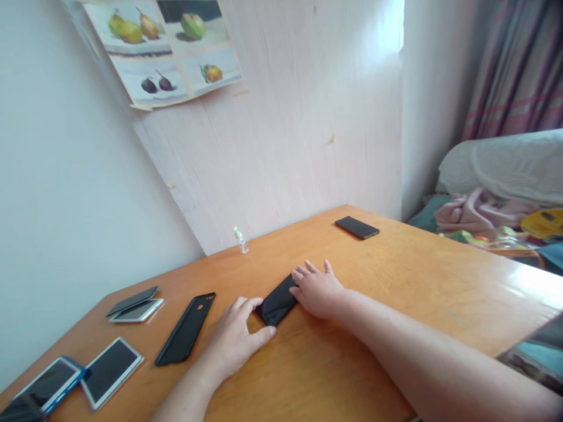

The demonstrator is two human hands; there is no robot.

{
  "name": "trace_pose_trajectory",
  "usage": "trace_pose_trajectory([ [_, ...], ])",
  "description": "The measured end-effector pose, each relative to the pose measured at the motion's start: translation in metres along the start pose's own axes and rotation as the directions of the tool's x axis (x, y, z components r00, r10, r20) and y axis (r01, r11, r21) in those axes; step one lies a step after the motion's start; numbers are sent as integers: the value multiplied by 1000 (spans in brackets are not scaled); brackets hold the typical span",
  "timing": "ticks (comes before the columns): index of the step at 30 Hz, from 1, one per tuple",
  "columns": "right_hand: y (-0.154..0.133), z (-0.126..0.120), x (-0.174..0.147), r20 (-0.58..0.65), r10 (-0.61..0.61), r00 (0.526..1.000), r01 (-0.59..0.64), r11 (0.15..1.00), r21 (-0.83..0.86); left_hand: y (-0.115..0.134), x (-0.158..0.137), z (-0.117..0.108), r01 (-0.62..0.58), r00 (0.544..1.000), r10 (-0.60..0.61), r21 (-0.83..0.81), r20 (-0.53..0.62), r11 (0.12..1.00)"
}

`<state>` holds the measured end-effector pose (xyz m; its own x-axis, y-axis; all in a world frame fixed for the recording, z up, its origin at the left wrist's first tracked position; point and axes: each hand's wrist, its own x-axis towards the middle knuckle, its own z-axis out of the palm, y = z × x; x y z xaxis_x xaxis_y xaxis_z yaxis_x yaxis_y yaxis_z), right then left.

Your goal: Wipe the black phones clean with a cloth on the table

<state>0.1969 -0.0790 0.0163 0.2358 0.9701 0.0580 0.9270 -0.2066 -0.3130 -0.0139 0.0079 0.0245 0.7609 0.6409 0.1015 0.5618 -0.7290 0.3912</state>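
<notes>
A black smartphone [278, 305] lies flat and slanted on the wooden table between my hands. My left hand [240, 337] is at its near left end, thumb and forefinger apart at two corners; the thumb tip lies just by the lower corner. Over the far right end rests my right hand [317, 290], its fingers spread and partly covering the phone. Left of my left hand lies an empty black phone case [187, 329], its inner side up with a camera cutout at the far end.
Further left are a white phone [112, 370], a blue-edged phone [55, 384] and a white device with an open dark cover [134, 300]. A small clear spray bottle [241, 241] stands near the wall. Another dark phone [357, 227] lies at the table's far corner.
</notes>
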Motion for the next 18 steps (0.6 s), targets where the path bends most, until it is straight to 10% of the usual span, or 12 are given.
trace_pose_trajectory([
  [10,-33,13,-18,22,-491,871,485,867,114,-6,1,8,41,997,-42,-29,-65,999],
  [18,3,6,10,-29,44,999,-44,999,11,-2,0,6,58,996,-61,-40,-65,997],
])
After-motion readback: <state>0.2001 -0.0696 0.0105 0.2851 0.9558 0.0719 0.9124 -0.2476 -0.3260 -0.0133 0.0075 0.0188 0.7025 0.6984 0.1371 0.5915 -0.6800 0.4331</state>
